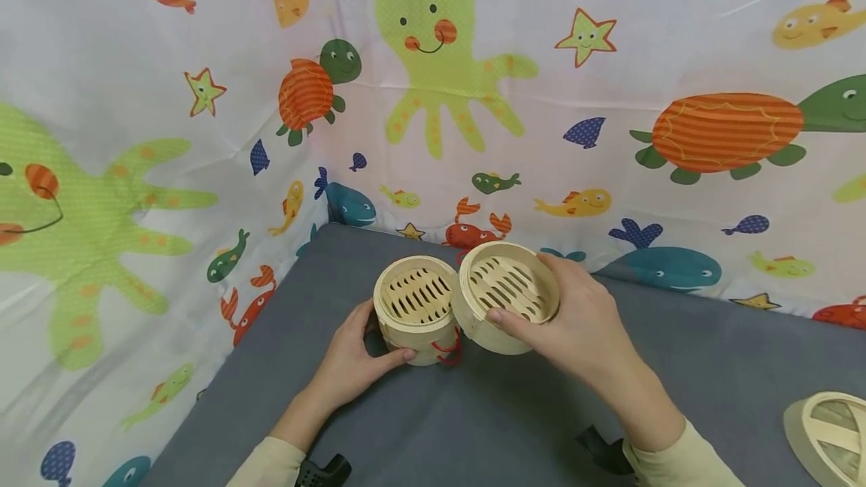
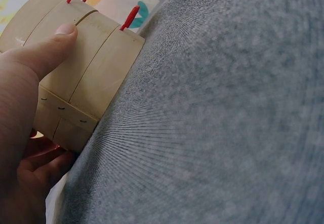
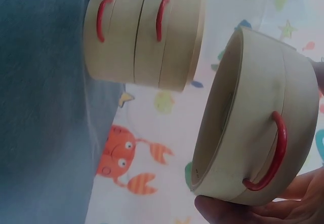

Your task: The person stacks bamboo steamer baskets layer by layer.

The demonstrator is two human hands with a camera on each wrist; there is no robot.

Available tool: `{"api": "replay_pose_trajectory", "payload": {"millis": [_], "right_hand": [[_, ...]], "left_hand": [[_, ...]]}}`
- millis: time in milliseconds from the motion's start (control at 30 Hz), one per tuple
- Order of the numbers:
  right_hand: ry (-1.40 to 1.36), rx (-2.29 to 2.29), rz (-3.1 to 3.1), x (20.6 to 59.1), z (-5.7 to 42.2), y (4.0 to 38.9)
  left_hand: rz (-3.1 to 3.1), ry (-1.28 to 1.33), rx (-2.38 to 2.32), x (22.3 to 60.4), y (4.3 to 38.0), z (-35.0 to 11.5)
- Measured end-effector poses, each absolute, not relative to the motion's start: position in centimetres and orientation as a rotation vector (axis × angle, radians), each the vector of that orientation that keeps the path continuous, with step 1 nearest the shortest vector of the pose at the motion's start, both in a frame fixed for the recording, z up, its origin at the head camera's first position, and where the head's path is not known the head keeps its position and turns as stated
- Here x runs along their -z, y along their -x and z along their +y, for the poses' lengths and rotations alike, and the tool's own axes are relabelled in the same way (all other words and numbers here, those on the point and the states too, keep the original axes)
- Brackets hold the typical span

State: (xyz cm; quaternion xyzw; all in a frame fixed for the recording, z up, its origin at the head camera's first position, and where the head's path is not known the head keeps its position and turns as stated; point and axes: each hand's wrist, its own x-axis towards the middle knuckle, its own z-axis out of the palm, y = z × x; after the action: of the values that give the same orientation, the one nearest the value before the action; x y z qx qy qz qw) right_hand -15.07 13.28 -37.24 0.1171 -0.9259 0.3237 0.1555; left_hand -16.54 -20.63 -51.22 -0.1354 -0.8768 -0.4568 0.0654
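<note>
A stack of two round bamboo steamer baskets (image 1: 414,329) stands upright on the grey cloth, with slats inside the top one. My left hand (image 1: 352,367) grips the stack from the left, its thumb along the front wall. In the left wrist view that thumb presses the side of the baskets (image 2: 76,62). Another bamboo steamer basket (image 1: 497,337) is held up by my right hand (image 1: 585,322), tilted, just right of the stack. The right wrist view shows a red handle (image 3: 276,155) on this raised basket and its open underside facing the stack.
A bamboo steamer lid (image 1: 839,427) with crossed strips lies at the far right, cut off by the frame's edge. Grey cloth (image 1: 460,427) covers the table. A printed sea-animal curtain (image 1: 473,194) borders it at the back and left.
</note>
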Motion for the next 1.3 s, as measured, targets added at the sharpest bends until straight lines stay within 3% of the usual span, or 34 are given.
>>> {"api": "replay_pose_trajectory", "payload": {"millis": [1300], "right_hand": [[-0.469, -0.923, -2.657, 37.7, 4.3, 18.2]], "left_hand": [[-2.639, 0.415, 1.377, 51.3, 16.7, -20.7]]}}
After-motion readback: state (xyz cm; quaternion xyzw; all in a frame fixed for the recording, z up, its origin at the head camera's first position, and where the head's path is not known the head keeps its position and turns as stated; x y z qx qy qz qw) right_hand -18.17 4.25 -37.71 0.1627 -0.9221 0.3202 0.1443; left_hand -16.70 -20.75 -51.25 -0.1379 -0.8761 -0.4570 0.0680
